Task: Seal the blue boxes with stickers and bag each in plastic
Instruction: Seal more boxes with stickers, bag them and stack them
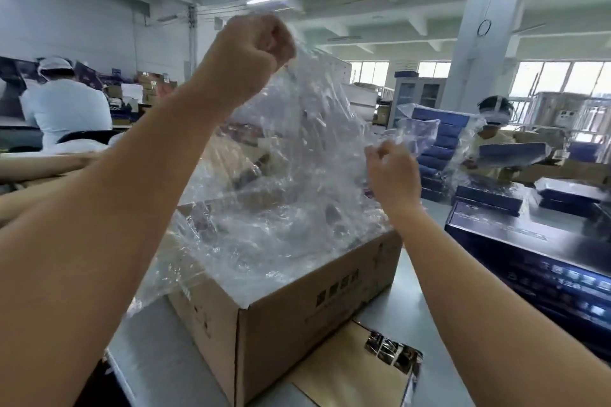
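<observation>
A clear plastic bag [297,155] hangs stretched above an open cardboard carton [297,317] holding more crumpled plastic. My left hand [248,56] is raised high and grips the bag's top edge in a fist. My right hand [393,175] pinches the bag's right edge lower down. A dark blue box [529,258] lies on the table at the right, apart from both hands. A brown sheet with shiny stickers [390,352] lies in front of the carton.
The grey table [416,284] carries the carton. A person at the far right [492,142] handles blue boxes beside a stack of them [443,139]. Another person in white [66,106] sits at the left with their back turned. A white pillar [486,36] stands behind.
</observation>
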